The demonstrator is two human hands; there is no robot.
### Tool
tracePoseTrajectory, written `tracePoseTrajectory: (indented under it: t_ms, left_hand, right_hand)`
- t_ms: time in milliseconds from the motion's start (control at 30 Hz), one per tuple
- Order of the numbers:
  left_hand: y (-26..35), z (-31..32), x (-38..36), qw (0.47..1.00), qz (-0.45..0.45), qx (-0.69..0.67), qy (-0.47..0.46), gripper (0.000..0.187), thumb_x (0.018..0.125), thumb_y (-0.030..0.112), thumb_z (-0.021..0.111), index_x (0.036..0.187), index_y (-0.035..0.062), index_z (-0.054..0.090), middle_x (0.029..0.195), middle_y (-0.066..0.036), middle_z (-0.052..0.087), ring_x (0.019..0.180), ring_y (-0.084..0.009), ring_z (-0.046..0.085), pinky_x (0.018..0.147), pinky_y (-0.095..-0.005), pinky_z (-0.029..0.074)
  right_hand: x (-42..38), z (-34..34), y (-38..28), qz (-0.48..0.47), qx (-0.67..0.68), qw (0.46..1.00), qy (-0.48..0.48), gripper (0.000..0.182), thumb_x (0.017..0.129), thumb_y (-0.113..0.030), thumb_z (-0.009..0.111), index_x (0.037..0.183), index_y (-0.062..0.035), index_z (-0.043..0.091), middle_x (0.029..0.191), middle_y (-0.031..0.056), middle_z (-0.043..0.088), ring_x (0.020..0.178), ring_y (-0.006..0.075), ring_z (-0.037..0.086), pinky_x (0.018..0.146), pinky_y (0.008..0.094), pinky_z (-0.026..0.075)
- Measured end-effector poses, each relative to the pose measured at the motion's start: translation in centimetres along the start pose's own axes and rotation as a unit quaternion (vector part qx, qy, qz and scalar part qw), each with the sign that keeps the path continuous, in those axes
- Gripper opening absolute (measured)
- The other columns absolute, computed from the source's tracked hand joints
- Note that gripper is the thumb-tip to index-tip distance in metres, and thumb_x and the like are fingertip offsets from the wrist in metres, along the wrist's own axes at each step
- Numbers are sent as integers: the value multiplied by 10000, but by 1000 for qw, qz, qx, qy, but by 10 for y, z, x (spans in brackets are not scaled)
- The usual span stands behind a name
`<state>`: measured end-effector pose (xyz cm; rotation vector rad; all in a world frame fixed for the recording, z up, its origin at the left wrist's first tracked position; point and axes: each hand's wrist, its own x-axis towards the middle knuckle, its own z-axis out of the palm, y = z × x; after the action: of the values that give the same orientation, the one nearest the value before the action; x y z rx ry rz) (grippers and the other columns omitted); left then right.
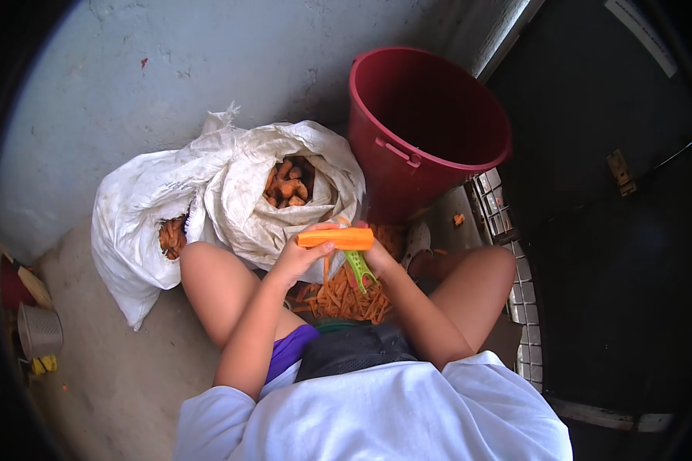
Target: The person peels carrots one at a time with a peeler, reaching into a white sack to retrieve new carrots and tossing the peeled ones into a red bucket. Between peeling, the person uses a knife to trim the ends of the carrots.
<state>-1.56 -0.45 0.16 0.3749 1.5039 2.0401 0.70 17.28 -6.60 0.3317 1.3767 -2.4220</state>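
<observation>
A bright orange peeled carrot point(334, 238) lies crosswise between my two hands. My left hand point(307, 257) is closed around its left end, thumb along the near side. At the carrot's right end, my right hand point(375, 255) is closed on a green peeler point(360, 270), which hangs below the carrot; most of those fingers are hidden behind the carrot. Beneath my hands is a heap of orange carrot peelings point(346, 296) between my legs.
A white woven sack point(238, 207) holding unpeeled carrots point(288, 184) stands ahead. Left of it, another white sack point(127, 207) shows peel-like orange pieces point(173, 237). A large red bin point(388, 165) stands ahead right, near a dark door point(615, 253). A grey basket point(40, 332) sits far left.
</observation>
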Motion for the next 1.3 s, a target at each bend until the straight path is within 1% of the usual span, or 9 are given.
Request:
tracePoseTrajectory:
  t_ms: [233, 333, 433, 467, 567, 767, 1000, 1200, 1300]
  left_hand:
    - [2, -4, 1, 990, -105, 92, -6, 357, 743, 165, 611, 1050, 19, 501, 964, -106, 555, 802, -171, 569, 643, -257, 464]
    - [-16, 2, 7, 921, -16, 390, -18, 394, 683, 197, 666, 995, 11, 513, 901, -125, 574, 759, -190, 577, 655, -284, 445]
    - [-13, 6, 6, 922, -12, 386, 4, 360, 625, 187, 669, 886, -16, 528, 808, -160, 575, 749, -267, 569, 694, -328, 423]
    - [-22, -1, 9, 923, -5, 384, 2, 348, 608, 160, 658, 889, -7, 537, 790, -163, 586, 758, -270, 576, 686, -323, 430]
    - [-25, -10, 14, 913, 21, 401, 71, 357, 592, 142, 651, 902, 0, 542, 792, -174, 587, 776, -281, 579, 688, -321, 435]
    - [-21, -12, 17, 898, 58, 417, 128, 372, 560, 120, 651, 895, -1, 544, 756, -178, 585, 732, -300, 581, 652, -322, 445]
    - [-15, -6, 13, 894, 62, 428, 118, 317, 565, 126, 654, 839, -1, 557, 718, -190, 577, 705, -330, 575, 618, -339, 448]
    - [-11, -5, 9, 928, 31, 369, 46, 282, 560, 88, 620, 810, -19, 544, 671, -162, 565, 622, -262, 568, 595, -309, 435]
    - [-13, -8, 9, 934, -15, 358, 3, 275, 580, 78, 606, 834, -10, 546, 596, -27, 506, 551, -103, 507, 521, -260, 419]
  right_hand:
    - [-6, -8, -29, -78, -124, 988, 51, 252, 826, -145, 490, 1019, 16, 514, 925, 19, 558, 798, 101, 531, 703, 222, 409]
    - [-5, 0, -27, -131, -211, 968, 47, 221, 802, -121, 508, 976, 14, 536, 845, 53, 588, 729, 120, 538, 666, 242, 411]
    - [-15, 10, -34, -166, -454, 874, 55, 207, 767, -169, 558, 898, -9, 556, 691, 54, 562, 643, 92, 502, 624, 255, 418]
    - [-19, 13, -41, -186, -512, 836, 57, 197, 731, -167, 574, 870, -28, 559, 617, 126, 526, 545, 174, 505, 575, 288, 421]
    - [-30, 23, -56, -135, -555, 818, 70, 198, 686, -137, 553, 872, -69, 564, 706, 186, 565, 690, 339, 550, 607, 364, 427]
    - [-28, 17, -52, -157, -618, 770, 30, 186, 677, -152, 550, 852, -93, 571, 691, 184, 563, 685, 341, 550, 605, 404, 423]
    - [-25, 14, -45, -145, -619, 770, 49, 172, 675, -150, 539, 829, -81, 567, 701, 194, 560, 697, 355, 544, 611, 420, 419]
    - [-22, 11, -40, -162, -607, 776, 60, 162, 676, -144, 524, 806, -56, 565, 704, 205, 555, 708, 367, 538, 613, 419, 418]
    - [-19, 6, -36, -159, -601, 781, 53, 161, 678, -141, 519, 803, -49, 563, 704, 208, 553, 707, 371, 535, 612, 415, 416]
